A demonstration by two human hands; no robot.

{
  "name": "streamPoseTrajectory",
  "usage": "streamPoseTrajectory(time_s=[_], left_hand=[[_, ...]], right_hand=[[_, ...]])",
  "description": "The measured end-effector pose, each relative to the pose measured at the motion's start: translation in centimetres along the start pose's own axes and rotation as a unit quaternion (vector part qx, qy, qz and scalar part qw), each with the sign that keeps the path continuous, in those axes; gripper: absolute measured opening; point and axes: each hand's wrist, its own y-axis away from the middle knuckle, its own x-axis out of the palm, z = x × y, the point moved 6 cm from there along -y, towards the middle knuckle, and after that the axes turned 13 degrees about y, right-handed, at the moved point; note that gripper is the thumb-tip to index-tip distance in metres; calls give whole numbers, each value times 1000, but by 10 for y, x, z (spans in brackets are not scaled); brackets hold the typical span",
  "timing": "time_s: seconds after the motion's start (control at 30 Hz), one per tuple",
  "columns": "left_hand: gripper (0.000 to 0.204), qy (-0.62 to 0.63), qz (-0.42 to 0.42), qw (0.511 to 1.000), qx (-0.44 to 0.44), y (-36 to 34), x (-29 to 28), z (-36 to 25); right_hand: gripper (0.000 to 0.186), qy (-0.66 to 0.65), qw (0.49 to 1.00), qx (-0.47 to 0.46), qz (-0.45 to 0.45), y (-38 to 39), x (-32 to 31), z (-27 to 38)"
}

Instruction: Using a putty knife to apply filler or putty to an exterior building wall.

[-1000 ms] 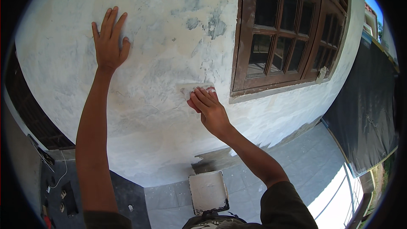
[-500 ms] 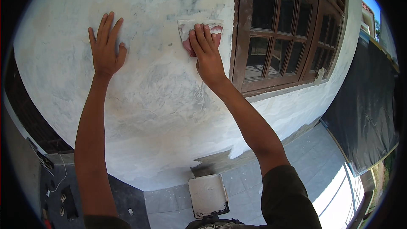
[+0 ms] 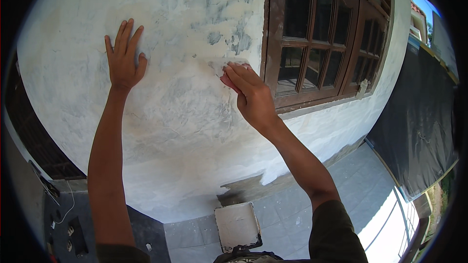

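My left hand (image 3: 125,61) lies against the patchy white wall (image 3: 165,97), its fingers spread and nothing in it. To the right, my right hand (image 3: 252,90) grips a putty scraper (image 3: 231,82) with a reddish body, pressed to the wall just left of the window frame. Its wide blade is smeared with white filler and seen nearly edge-on, partly behind my fingers. Grey patches show through the white coat above the scraper.
A brown wooden window (image 3: 312,44) with glass panes is right of my hand. On the grey tiled floor below stands a tray (image 3: 237,226) of off-white paste. A dark sheet (image 3: 414,122) hangs at the far right. Sandals (image 3: 71,238) lie at lower left.
My right hand has drawn the scraper down the wall, and its blade has tilted from facing me to nearly edge-on. My left hand stays in place on the wall.
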Motion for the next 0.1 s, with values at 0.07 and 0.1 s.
streamPoseTrajectory(time_s=[0.07, 0.1], left_hand=[[72, -3, 5, 1000, -3, 0, -3, 1], [72, 1, 7, 1000, -6, -2, 0, 0]], right_hand=[[63, -10, 997, 10, -70, -48, -23, -12], [63, -4, 995, 20, -96, -73, -31, -24]])
